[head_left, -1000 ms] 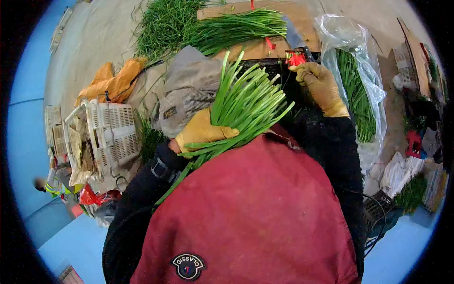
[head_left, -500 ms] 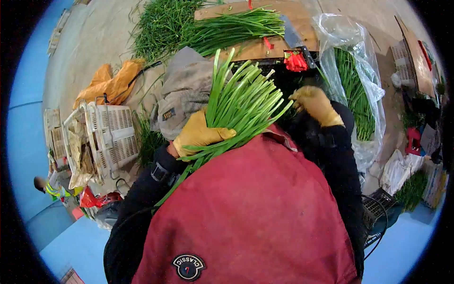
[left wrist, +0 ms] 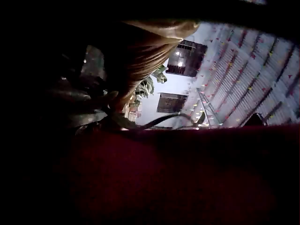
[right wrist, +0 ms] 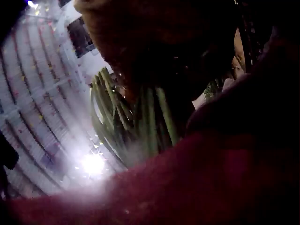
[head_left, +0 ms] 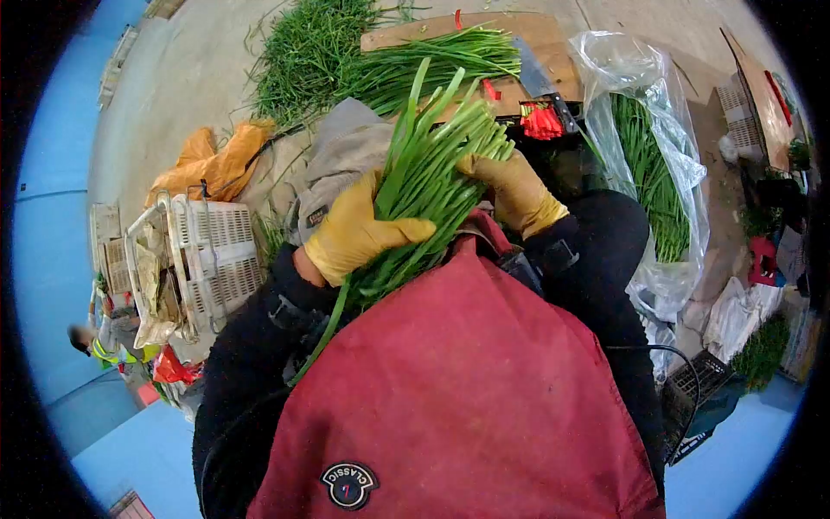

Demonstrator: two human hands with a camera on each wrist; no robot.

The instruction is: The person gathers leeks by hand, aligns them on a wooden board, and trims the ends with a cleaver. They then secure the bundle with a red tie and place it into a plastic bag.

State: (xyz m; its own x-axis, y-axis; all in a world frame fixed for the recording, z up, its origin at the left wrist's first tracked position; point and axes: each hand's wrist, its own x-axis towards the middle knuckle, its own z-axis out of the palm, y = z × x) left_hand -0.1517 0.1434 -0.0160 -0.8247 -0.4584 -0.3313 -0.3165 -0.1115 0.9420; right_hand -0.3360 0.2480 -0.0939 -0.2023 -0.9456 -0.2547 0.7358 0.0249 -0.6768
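Observation:
A bunch of long green stalks lies slanted over the person's lap, its pale ends toward the top right. The left hand, in a yellow glove, grips the bunch low on its left side, thumb across the front. At the bunch's right side the gloved right hand holds the stalks near the pale ends; its fingertips are partly hidden. The right wrist view shows stalks beneath the dark glove. In the left wrist view the glove is mostly in shadow.
Beyond the lap, a board carries more stalks and a knife, with red strips nearby. A clear bag of greens stands right. White crates and an orange sack lie left; a person is at far left.
The right hand has moved left from beside the red strips to the bunch and taken hold of it. The bunch's pale ends have drawn closer together, while the left hand keeps its grip.

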